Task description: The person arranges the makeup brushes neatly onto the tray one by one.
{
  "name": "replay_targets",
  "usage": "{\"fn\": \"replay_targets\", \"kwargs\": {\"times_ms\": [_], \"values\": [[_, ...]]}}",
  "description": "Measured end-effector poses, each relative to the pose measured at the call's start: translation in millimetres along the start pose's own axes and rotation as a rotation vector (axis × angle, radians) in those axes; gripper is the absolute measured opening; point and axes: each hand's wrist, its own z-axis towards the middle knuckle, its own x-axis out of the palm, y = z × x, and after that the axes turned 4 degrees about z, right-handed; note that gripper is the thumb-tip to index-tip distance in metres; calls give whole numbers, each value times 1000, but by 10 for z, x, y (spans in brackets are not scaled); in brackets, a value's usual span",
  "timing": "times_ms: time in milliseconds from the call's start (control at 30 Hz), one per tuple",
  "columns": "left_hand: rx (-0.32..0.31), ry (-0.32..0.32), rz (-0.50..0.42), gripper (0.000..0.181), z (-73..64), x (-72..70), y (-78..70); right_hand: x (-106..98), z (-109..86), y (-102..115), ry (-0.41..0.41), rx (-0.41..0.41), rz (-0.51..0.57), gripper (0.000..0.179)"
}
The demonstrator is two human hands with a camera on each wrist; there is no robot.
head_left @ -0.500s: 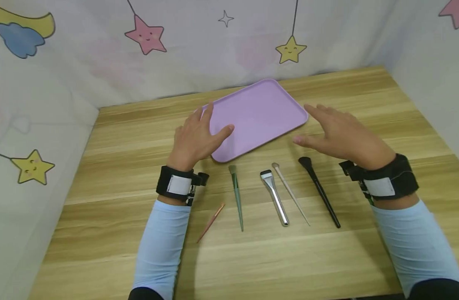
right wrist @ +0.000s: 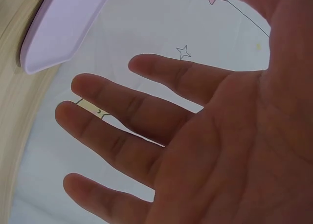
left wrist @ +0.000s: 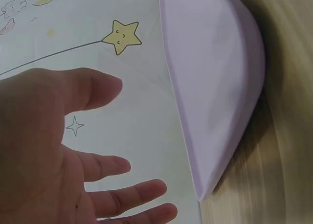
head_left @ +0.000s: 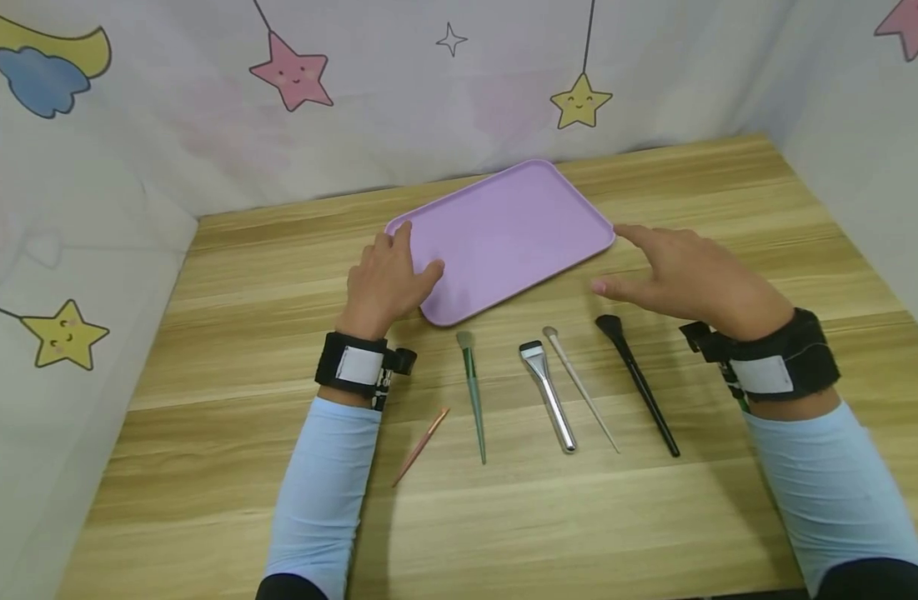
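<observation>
A lilac tray (head_left: 511,233) lies at an angle towards the back of the wooden table. My left hand (head_left: 383,283) hovers by its left end, fingers spread and holding nothing; the left wrist view shows a gap between those fingers and the tray (left wrist: 215,62). Off the tray's right corner is my right hand (head_left: 691,275), palm bare and fingers extended; the right wrist view has the tray (right wrist: 68,28) apart from the fingertips. Between my arms lie a black angled brush (head_left: 642,392), a thin pale brush (head_left: 582,392), a silver flat brush (head_left: 552,408) and a green brush (head_left: 474,400).
A short copper-coloured stick (head_left: 421,447), perhaps a small brush, lies nearest my left forearm. White cloth (head_left: 398,108) printed with stars hangs behind the table and along its sides. Both wrists wear black straps (head_left: 781,358) with cameras.
My left hand has drawn slightly left and back towards me, its thumb now closer to the tray's left end. The right fingers have dipped a little. Tray and brushes stay put.
</observation>
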Motion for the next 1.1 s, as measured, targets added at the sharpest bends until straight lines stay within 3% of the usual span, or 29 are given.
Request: {"fn": "replay_targets", "kwargs": {"times_ms": [400, 833, 1100], "values": [[-105, -20, -9, 85, 56, 85, 99, 20, 5, -39, 50, 34, -1, 94], [-195, 96, 37, 90, 65, 154, 140, 34, -1, -44, 83, 55, -10, 82], [-155, 219, 69, 88, 84, 218, 149, 87, 2, -92, 109, 41, -24, 82]]}}
